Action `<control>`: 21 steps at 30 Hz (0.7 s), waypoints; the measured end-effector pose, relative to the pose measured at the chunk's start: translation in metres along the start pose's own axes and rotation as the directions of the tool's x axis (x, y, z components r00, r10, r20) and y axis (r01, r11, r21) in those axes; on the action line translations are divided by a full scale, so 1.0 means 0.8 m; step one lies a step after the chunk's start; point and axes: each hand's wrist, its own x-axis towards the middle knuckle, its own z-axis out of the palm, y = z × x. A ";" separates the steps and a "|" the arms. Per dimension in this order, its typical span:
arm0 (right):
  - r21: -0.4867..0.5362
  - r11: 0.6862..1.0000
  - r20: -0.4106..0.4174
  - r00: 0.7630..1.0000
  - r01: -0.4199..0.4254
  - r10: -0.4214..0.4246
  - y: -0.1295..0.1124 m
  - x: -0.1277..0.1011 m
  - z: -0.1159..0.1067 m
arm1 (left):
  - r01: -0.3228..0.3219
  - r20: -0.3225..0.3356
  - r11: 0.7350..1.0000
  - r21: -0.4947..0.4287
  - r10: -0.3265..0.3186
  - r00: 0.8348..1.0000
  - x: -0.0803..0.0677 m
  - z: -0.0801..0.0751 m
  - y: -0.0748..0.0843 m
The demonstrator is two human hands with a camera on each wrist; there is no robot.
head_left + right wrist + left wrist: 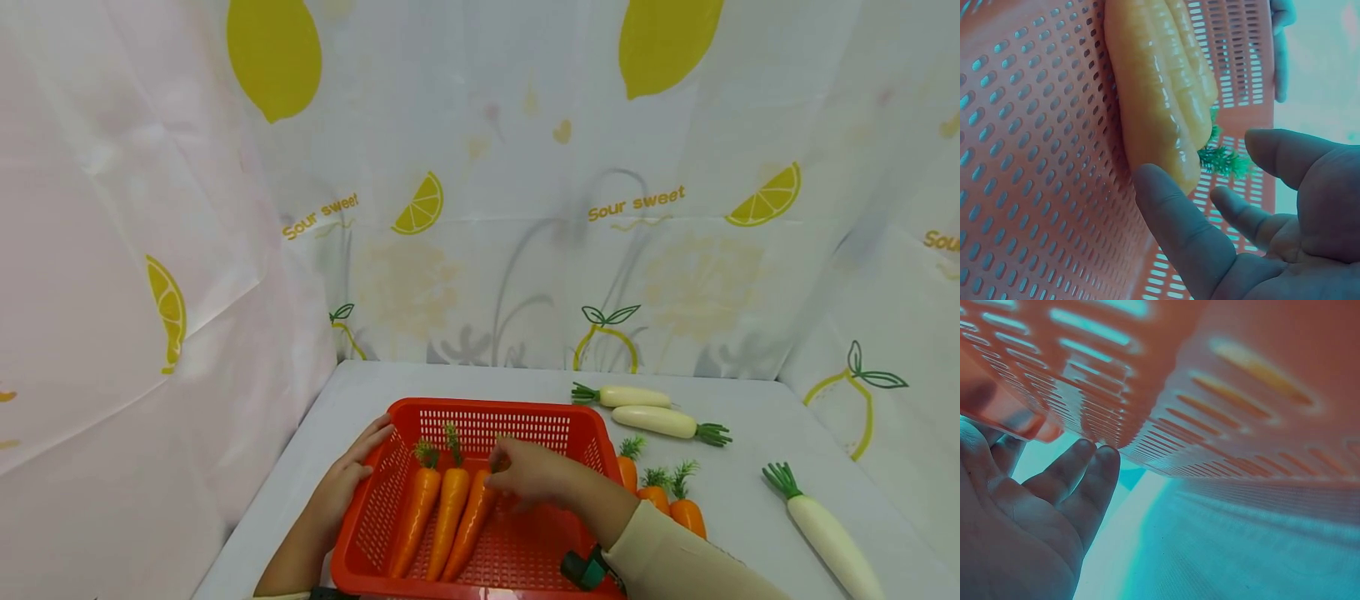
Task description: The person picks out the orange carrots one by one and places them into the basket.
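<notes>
The basket (495, 406) is perforated plastic, its carrots (450, 518) smooth and glossy; the surface (738, 508) looks matt, the lemon-print backdrop (495, 125) creased.

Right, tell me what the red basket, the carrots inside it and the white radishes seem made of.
Red basket: probably moulded plastic with a slight sheen; its walls have rows of regular slots.
Carrots: possibly plastic or coated foam, glossy; bright highlights streak their smooth skin.
White radishes: perhaps similar, smooth and even in colour; the core material can't be told.
</notes>
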 end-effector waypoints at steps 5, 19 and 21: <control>0.018 1.000 0.006 1.000 0.010 -0.010 -0.001 -0.002 -0.001 | -0.001 -0.001 1.000 0.002 0.001 1.000 0.001 -0.001 -0.001; 0.132 0.989 -0.015 0.997 0.072 -0.071 -0.002 -0.004 -0.014 | -0.048 0.015 0.999 0.021 0.048 0.999 -0.001 -0.001 -0.001; 0.150 0.986 -0.017 0.997 0.079 -0.077 -0.003 -0.006 -0.016 | -0.051 0.016 0.999 0.019 0.050 0.999 -0.001 -0.001 -0.001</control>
